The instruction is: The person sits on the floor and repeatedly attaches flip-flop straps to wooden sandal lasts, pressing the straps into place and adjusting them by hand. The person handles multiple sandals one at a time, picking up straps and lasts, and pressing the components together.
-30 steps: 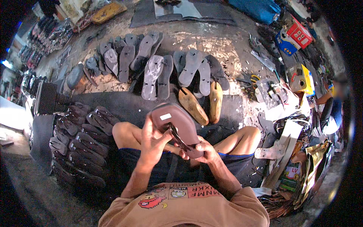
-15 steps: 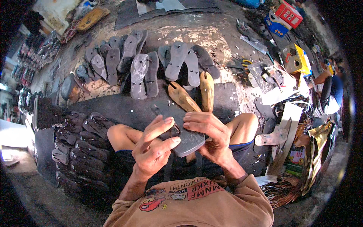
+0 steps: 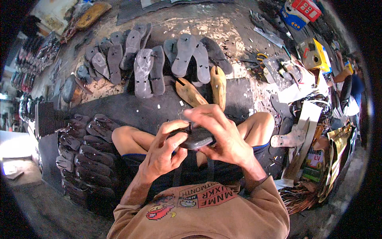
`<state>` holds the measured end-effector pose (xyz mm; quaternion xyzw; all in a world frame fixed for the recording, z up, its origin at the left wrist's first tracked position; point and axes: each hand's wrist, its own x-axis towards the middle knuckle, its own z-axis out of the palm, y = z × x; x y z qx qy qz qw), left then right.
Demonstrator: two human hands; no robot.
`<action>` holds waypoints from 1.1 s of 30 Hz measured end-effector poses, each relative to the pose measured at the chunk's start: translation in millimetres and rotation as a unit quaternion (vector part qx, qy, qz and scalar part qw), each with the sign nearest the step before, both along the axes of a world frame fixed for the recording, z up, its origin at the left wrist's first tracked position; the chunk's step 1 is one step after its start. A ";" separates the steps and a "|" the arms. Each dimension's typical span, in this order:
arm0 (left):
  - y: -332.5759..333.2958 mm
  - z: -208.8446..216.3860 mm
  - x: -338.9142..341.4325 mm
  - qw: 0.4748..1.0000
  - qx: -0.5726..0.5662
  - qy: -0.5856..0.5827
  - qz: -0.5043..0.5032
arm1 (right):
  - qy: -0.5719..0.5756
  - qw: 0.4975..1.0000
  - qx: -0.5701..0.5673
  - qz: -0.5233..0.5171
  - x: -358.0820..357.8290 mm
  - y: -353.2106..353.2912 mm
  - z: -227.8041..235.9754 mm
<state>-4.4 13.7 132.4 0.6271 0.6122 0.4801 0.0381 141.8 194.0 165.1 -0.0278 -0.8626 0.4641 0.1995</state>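
Over my lap I hold a dark grey sandal [image 3: 197, 140], tilted so that its edge faces me, with a small dark peg or strap end rising from its top. My left hand [image 3: 163, 152] grips its left end, fingers above and thumb below. On the right end, my right hand [image 3: 230, 139] has its thumb against the sandal's underside, while its fingers arch over the top toward the far side. Just beyond my hands lie two wooden shoe lasts [image 3: 190, 93] with slotted tips. Part of the sandal is hidden by my fingers.
Several grey sandal soles [image 3: 143, 73] lie in rows ahead. Finished black sandals [image 3: 93, 161] are stacked at my left. Pliers [image 3: 261, 57], a yellow box [image 3: 316, 57] and strips of material [image 3: 299, 199] lie at the right. Another person [image 3: 350, 85] sits at the far right.
The sandal has tipped from showing its broad face to nearly edge-on. My right fingers have lifted and reached left across its top. My left hand keeps its hold.
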 end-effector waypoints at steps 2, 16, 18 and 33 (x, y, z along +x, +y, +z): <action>-4.8 -5.0 2.6 1.000 -0.005 -0.011 0.014 | -0.022 0.999 0.041 0.024 -1.6 3.2 -0.6; 25.5 -50.8 -100.8 0.655 0.129 -0.744 -0.032 | -0.194 0.895 -0.002 -0.401 -38.2 91.8 -251.4; 23.8 -53.5 -102.7 0.613 0.176 -0.771 0.008 | -0.050 0.870 -0.337 -0.357 -10.9 81.0 -260.0; -6.1 -26.6 -101.4 0.811 0.377 -0.395 0.209 | -0.132 0.742 -0.648 -0.105 14.1 -46.1 -69.3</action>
